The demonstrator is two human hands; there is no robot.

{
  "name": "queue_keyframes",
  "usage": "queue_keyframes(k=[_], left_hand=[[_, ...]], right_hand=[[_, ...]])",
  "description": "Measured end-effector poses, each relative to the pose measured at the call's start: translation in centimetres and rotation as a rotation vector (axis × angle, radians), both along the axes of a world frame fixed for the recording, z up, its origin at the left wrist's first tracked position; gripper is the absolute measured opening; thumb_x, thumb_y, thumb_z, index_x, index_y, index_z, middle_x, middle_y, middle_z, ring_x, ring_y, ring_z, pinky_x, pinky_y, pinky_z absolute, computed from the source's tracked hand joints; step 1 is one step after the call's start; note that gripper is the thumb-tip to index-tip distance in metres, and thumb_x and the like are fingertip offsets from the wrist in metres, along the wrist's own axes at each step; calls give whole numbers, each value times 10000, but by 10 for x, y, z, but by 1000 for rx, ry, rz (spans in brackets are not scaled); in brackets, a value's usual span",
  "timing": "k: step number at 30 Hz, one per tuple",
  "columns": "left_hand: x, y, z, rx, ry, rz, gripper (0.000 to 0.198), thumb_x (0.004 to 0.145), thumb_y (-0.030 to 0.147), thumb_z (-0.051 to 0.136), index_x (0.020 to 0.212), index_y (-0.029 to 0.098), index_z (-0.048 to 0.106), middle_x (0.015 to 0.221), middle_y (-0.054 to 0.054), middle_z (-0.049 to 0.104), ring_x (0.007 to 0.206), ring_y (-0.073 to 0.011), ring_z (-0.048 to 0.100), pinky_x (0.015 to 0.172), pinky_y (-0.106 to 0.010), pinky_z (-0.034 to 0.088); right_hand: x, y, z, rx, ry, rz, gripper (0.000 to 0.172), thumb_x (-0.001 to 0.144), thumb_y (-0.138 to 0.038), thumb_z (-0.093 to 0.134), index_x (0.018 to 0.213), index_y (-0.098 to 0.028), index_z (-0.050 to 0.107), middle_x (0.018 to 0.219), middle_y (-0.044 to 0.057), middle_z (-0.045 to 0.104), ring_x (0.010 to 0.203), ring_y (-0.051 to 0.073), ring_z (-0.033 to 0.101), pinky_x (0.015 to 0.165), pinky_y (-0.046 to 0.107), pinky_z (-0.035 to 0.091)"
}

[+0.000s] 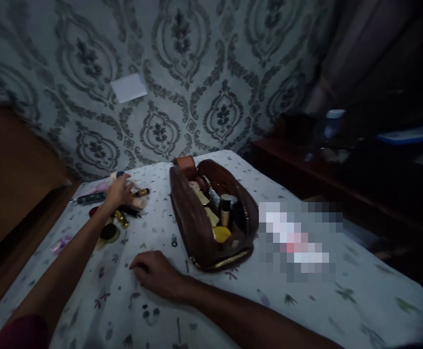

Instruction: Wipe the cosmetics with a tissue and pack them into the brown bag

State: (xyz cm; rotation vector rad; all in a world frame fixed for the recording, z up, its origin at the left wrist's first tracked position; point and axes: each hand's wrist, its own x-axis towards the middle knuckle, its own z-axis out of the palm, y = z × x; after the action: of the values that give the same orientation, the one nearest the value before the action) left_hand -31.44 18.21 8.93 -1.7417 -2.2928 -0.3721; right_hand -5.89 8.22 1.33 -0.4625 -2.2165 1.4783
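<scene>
A brown zip pouch [193, 223] stands open on the patterned sheet [305, 300], filled with several cosmetics, among them a yellow lid and small bottles. My left hand [119, 191] reaches out to a scatter of cosmetics [122, 215] at the far left, fingers curled over a small pale item there. My right hand [156, 274] rests on the sheet just left of the pouch's near end, fingers curled down, nothing seen in it.
A patterned wall [211, 72] with a white paper [129, 87] rises behind. A wooden surface [11, 174] lies at left. A dark shelf [342, 165] with bottles stands at right. A blurred patch [298, 237] lies right of the pouch.
</scene>
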Motion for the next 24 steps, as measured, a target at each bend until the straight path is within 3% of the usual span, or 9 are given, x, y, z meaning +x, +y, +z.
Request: queue_keyframes(k=[5, 11, 14, 18, 24], left_hand=[[-33, -36, 9, 159, -112, 70, 412, 896, 412, 426, 1164, 148, 593, 877, -52, 672, 727, -193, 605, 702, -296, 479], [-66, -83, 9, 263, -158, 147, 386, 868, 438, 428, 986, 140, 643, 893, -59, 688, 700, -177, 587, 654, -273, 448], [-74, -95, 5, 246, -152, 166, 383, 878, 423, 411, 952, 132, 650, 878, -60, 695, 708, -178, 593, 646, -265, 441], [-72, -83, 4, 162, -113, 139, 338, 895, 371, 423, 980, 148, 663, 887, -55, 698, 778, -194, 608, 692, -274, 450], [-42, -25, -2, -59, 25, -8, 334, 886, 246, 503, 1186, 202, 643, 1111, -116, 641, 998, -253, 606, 812, -323, 453]], right_hand=[[2, -1, 0, -82, 25, 29, 311, 795, -72, 519, 973, -179, 751, 775, 5, 721, 601, 118, 611, 632, 217, 460], [2, -2, 2, -129, 28, 17, 265, 810, -95, 511, 938, -170, 730, 675, -16, 634, 588, 118, 580, 619, 220, 443], [1, -2, 2, -170, 4, 34, 253, 816, -98, 506, 947, -150, 715, 632, -28, 589, 562, 113, 563, 591, 217, 426], [1, -2, 5, -198, -5, 45, 242, 825, -110, 498, 941, -148, 707, 598, -42, 548, 551, 107, 540, 571, 210, 406], [3, -4, 8, -208, 19, 30, 223, 819, -125, 503, 899, -163, 708, 608, -40, 554, 549, 107, 532, 589, 217, 421]])
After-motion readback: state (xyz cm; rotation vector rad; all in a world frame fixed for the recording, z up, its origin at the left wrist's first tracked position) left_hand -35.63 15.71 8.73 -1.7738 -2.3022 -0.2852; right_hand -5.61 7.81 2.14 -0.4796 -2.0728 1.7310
